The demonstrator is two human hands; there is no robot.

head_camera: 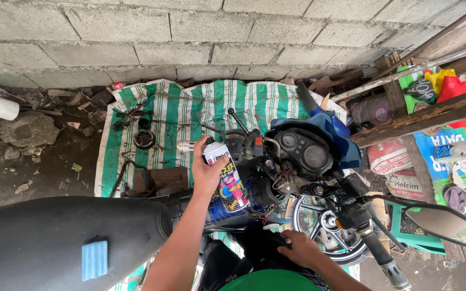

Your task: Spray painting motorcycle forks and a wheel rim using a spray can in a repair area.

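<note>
My left hand [207,173] grips a spray can [224,175] with a colourful label, held upright over the frame of a stripped blue motorcycle [319,134]. The can's nozzle points toward the handlebar area beside the round gauges [303,153]. My right hand [300,249] rests lower down on a dark part of the motorcycle frame near the front wheel [324,223], fingers curled against it. The black seat [66,237] stretches to the left, with a blue sponge [94,260] lying on it.
A green and white striped tarp [190,108] on the ground holds a sprocket [144,139], a chain and loose parts. A grey block wall [190,37] stands behind. Wooden planks, sacks and bags crowd the right side. A mirror [449,223] juts out at right.
</note>
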